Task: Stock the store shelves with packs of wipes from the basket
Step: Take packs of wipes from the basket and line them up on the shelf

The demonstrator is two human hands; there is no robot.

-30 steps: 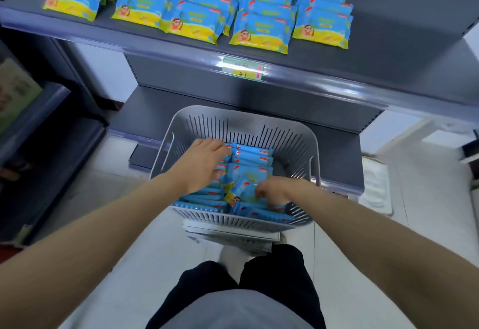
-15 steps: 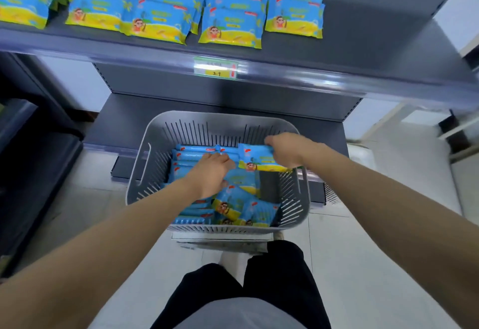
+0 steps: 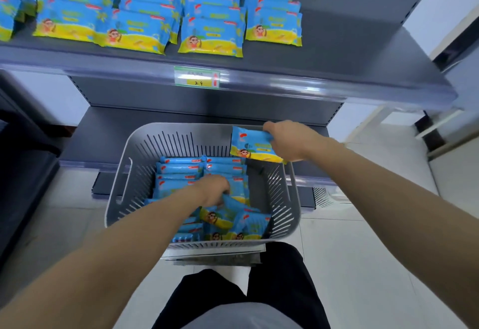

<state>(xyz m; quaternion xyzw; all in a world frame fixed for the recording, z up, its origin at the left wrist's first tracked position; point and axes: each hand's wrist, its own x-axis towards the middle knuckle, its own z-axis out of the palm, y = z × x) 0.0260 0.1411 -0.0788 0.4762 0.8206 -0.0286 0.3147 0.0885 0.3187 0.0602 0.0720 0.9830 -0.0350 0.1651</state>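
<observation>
One pack (image 3: 250,147) is pinched in our right hand (image 3: 290,142) above the far rim of the basket (image 3: 181,142); our left hand (image 3: 213,190) curls round a second pack (image 3: 230,208) down inside. We should lay the first flat (picture facing us) on the bare right end of the shelf (image 3: 350,51), just beside the last stack (image 3: 273,25).

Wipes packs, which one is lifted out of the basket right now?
The pack gripped by the right hand above the basket's far right corner. Every other one lies down in the basket or on the shelf.
</observation>
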